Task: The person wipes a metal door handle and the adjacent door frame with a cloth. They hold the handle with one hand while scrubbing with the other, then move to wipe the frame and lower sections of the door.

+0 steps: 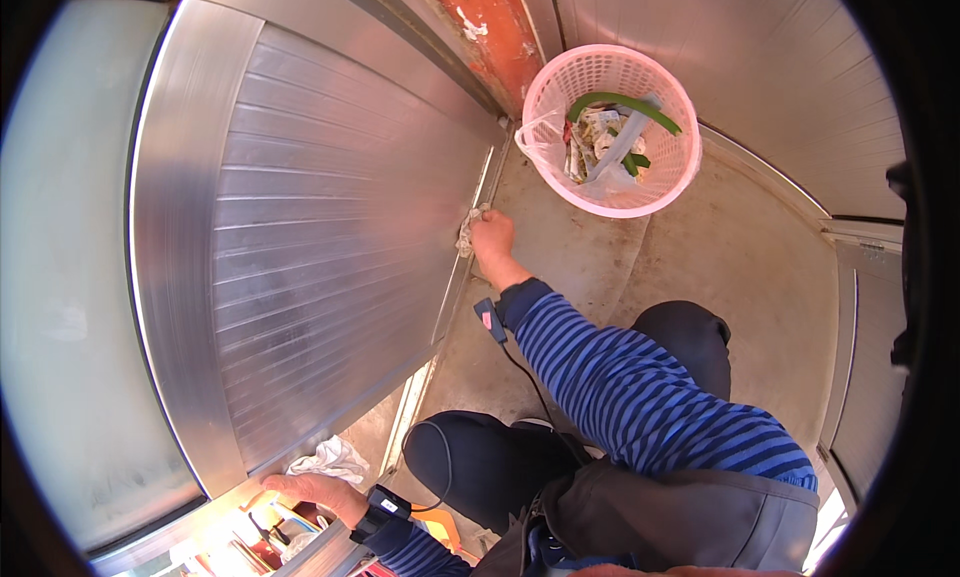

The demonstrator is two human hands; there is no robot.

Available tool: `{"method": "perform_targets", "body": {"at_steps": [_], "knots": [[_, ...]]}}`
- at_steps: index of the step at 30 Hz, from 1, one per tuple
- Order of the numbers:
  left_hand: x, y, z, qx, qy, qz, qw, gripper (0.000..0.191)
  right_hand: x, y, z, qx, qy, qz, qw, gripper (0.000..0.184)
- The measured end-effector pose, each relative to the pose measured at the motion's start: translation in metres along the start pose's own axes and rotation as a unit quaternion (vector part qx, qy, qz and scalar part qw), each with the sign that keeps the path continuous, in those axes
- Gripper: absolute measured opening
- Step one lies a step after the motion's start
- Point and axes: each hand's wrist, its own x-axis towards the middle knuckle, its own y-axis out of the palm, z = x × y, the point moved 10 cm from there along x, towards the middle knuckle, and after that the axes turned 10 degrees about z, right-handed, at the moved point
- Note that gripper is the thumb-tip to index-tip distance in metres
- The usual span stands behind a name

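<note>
My right hand [495, 241] is closed on a crumpled whitish rag [470, 230], pressed against the bottom edge of a ribbed metal door [315, 224] near the floor. At lower left, my left hand [324, 494] grips the door's side edge, its fingers partly hidden. Just beyond that hand, a white cloth [334, 461] lies bunched on the floor. Both wrists carry dark straps with small boxes; a black cable runs from each. The door's other panel [75, 277] is frosted glass.
A pink plastic basket [613, 205] with a clear bag liner stands in the corner, holding green strips and litter. Behind it rises a red-painted post [491, 33]. Metal panels [720, 44] border the stained floor [600, 262]. Assorted items [277, 532] lie beyond the door at lower left.
</note>
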Motion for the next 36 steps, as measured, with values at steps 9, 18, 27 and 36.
{"method": "perform_targets", "body": {"at_steps": [9, 18, 27, 36], "knots": [[-0.006, 0.001, -0.007, 0.021, -0.005, -0.019, 1.000, 0.079, 0.097, -0.046, 0.064, 0.071, -0.111, -0.093, 0.987, 0.045], [-0.005, 0.005, -0.001, -0.005, -0.028, -0.015, 0.999, 0.086, 0.067, -0.015, 0.007, -0.052, 0.008, 0.091, 0.994, 0.052], [0.001, -0.011, 0.005, 0.039, -0.022, -0.039, 0.998, 0.086, 0.086, -0.025, 0.043, -0.002, -0.068, 0.043, 0.997, 0.044], [-0.001, -0.005, 0.003, 0.031, -0.041, -0.030, 0.998, 0.088, 0.075, -0.033, 0.032, 0.027, -0.116, 0.022, 0.993, 0.034]]}}
